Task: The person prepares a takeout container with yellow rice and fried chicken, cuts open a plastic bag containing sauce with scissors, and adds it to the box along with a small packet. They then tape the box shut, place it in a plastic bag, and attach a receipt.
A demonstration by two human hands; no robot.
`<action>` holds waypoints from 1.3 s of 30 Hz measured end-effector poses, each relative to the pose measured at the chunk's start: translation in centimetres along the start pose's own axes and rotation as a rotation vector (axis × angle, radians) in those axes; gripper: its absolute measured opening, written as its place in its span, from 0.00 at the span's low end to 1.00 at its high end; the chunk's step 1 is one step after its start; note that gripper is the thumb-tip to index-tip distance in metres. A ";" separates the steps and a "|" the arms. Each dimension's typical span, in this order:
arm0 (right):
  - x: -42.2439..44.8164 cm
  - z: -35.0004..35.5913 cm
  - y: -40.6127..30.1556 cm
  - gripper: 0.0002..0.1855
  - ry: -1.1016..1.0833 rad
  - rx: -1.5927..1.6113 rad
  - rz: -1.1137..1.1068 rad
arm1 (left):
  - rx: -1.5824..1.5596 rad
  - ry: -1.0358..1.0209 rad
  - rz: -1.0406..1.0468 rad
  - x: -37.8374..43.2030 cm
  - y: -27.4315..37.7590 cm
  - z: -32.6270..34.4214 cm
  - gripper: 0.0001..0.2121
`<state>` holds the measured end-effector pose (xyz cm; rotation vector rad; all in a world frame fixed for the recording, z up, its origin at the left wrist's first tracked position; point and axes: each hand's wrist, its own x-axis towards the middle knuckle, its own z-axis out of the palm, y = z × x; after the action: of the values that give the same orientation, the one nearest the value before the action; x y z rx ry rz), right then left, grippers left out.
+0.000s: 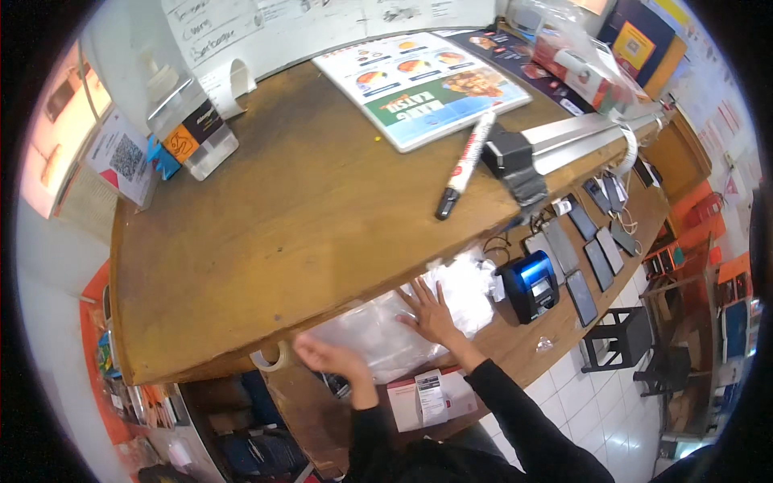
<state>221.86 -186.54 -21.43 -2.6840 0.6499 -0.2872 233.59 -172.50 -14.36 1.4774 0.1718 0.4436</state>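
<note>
Clear plastic bags or sheeting (pixel 374 332) lie on the lower wooden desk, below the edge of the raised counter. On their upper right part rests my right hand (pixel 430 314), palm down with the fingers spread. My left hand (pixel 326 356) is at their left end, blurred, its fingers curled; whether it grips the plastic cannot be told. A roll of tape (pixel 272 357) stands just left of my left hand. Below the plastic lies a white and red box or booklet (pixel 401 403) with a printed paper slip (pixel 430 398) on it. A bright white plastic heap (pixel 468 290) sits right of my right hand.
A small blue-black printer (pixel 528 287) and several phones (pixel 581 297) occupy the desk's right side. The raised wooden counter (pixel 272 241) holds a marker pen (pixel 464 169), a menu sheet (pixel 423 84), a pump bottle (pixel 193 130) and a code stand (pixel 124 157). A black stool (pixel 622 338) stands on the tiled floor.
</note>
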 end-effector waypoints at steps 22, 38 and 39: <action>-12.8 -28.8 6.3 0.48 -0.066 0.143 -0.339 | -0.030 -1.369 -0.293 -22.7 17.4 0.8 0.16; -1.5 -20.2 27.9 0.13 0.509 0.389 0.023 | 0.179 -0.996 -0.494 -29.9 14.0 0.6 0.15; 0.1 -19.0 28.9 0.14 0.473 0.306 -0.009 | 0.007 -0.982 -0.624 -30.2 14.8 0.0 0.16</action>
<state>205.13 -216.19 -15.40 -2.3328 0.6598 -0.9595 203.46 -183.83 -4.51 1.4078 -0.1549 -0.7887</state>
